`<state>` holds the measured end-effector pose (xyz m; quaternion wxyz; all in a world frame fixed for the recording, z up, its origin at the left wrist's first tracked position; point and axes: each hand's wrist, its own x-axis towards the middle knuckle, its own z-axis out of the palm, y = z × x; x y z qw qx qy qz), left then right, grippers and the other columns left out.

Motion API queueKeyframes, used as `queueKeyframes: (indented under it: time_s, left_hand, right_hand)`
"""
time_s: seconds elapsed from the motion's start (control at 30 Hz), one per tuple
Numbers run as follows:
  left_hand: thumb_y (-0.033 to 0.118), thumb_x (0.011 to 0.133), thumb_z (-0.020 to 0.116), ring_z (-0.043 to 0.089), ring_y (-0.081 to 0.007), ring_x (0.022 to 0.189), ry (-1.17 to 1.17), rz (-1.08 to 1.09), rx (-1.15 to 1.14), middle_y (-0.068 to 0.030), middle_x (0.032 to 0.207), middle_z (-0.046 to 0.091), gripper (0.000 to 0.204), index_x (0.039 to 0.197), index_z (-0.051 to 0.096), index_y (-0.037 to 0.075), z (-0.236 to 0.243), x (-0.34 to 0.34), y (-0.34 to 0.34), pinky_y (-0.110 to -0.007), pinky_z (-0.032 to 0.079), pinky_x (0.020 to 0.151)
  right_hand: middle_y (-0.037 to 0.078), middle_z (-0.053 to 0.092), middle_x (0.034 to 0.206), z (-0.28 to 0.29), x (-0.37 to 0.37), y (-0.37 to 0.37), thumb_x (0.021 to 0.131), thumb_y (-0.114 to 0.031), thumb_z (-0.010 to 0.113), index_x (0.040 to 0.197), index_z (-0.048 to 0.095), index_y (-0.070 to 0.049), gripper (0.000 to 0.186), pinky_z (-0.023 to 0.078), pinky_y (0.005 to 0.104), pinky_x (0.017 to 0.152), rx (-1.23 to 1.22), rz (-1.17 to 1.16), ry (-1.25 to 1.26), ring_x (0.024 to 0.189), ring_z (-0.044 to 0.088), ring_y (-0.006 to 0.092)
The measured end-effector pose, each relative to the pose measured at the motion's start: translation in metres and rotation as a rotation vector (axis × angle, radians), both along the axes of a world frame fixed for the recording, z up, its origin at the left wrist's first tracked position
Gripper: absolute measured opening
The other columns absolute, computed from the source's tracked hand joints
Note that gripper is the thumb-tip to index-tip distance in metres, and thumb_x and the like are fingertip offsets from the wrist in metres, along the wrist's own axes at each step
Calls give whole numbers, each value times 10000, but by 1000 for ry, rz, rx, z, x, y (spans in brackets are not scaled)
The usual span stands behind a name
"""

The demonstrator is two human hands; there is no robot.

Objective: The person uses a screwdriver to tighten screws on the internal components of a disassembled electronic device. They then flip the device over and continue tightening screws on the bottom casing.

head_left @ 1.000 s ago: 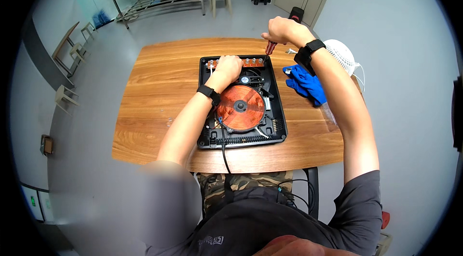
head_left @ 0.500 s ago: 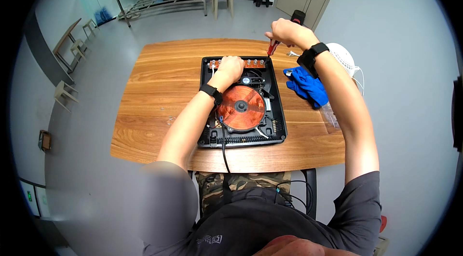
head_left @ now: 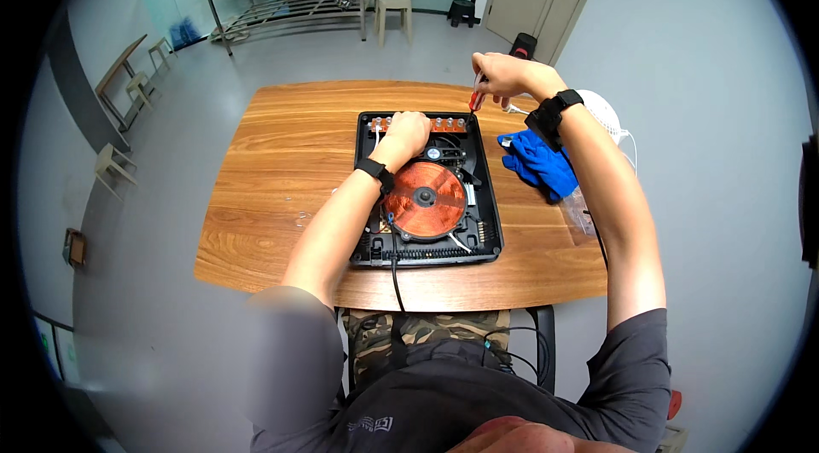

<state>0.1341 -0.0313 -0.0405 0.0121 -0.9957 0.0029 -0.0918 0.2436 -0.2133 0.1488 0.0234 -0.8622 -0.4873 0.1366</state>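
An opened induction cooker [head_left: 488, 223] lies on the wooden table, its black shell holding a round copper coil [head_left: 425, 199] and a small fan [head_left: 433, 153]. Along its far edge runs an orange circuit board [head_left: 452, 124] with several round silvery parts. My left hand [head_left: 409, 134], closed with fingertips hidden, rests over the middle of that board. My right hand [head_left: 505, 76] is wrapped around a red-handled screwdriver [head_left: 475, 101], whose shaft points down at the shell's far right corner. Whether its tip sits on a screw is too small to see.
Right of the cooker lie a blue cloth [head_left: 542, 165] and a clear plastic bag [head_left: 578, 212]. Behind my right forearm stands a round white appliance [head_left: 600, 114]. A black cord [head_left: 397, 287] hangs over the near table edge [head_left: 478, 293]. Small clear bits [head_left: 302, 218] lie left.
The view has shifted slightly, so the table sits a little lower. My right hand has come down a little with the screwdriver at the same corner. My left hand stays on the board.
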Motion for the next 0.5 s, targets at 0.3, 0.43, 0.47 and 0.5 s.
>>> queueKeyframes:
  time_s: [0.3,0.43,0.47,0.5]
  left_hand:
    - [116,905,633,702,-371,1007,34,38,-20,-191,1040,732,167,1002,750,47,6,-5,-3,-461,562,881]
    - [113,893,645,701,-373,1008,31,26,-38,-197,1027,733,165,1000,754,54,9,-4,-4,-467,562,881]
    - [113,890,647,701,-373,1008,31,30,-42,-196,1024,734,164,999,755,54,9,-4,-4,-468,562,881]
    - [114,888,650,701,-373,1008,34,38,-47,-196,1021,734,164,998,756,54,7,-3,-3,-468,562,881]
  right_hand:
    - [177,741,857,9,-21,18,1007,-370,574,849,714,55,475,591,405,654,-110,-243,-190,651,727,276]
    - [170,745,894,-5,-3,17,974,-427,606,869,729,27,482,588,412,712,-132,-189,-341,803,739,284]
    - [171,740,933,-5,1,15,945,-388,653,1002,688,27,421,586,423,731,-152,-193,-355,858,744,285]
    - [171,738,949,-4,-2,13,935,-360,667,1050,656,25,402,586,422,731,-100,-189,-298,861,747,281]
